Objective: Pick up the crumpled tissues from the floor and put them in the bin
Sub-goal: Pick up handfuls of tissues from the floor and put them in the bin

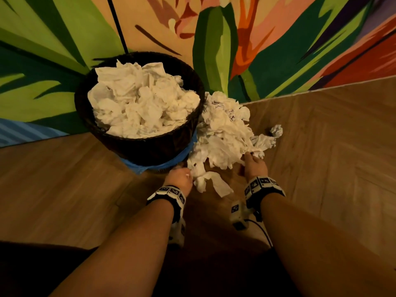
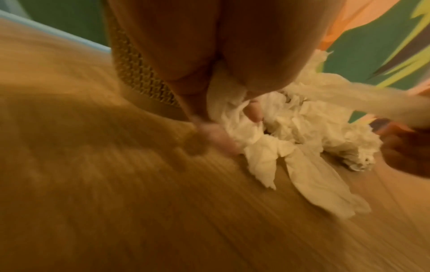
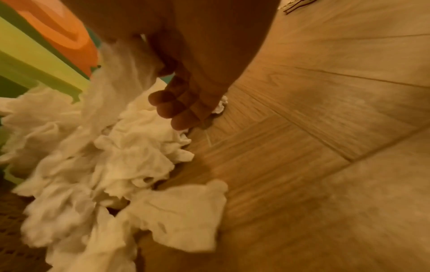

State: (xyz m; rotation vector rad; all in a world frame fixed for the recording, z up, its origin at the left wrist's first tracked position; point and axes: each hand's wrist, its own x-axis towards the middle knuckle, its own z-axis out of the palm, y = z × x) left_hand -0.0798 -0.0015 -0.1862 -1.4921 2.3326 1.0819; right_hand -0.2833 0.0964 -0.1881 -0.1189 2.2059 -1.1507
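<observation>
Both grips seemingly curled into tissue pile (image 1: 222, 133) on wood floor (image 1: 321, 168), beside full bin (image 1: 150, 146), mural wall (image 1: 278, 50) behind.

Both forearms are showing bare, no sleeves. Each wrist is wearing a black band (image 1: 171, 195) studded with white blocks bearing black square markers (image 1: 260, 184). A small white camera unit (image 1: 237, 214) is hanging under the right wrist, trailing a thin black cable (image 1: 264, 231).

tissues (image 1: 222, 133): white crumpled heap on floor | bin (image 1: 150, 146): dark wicker, heaped full
</observation>
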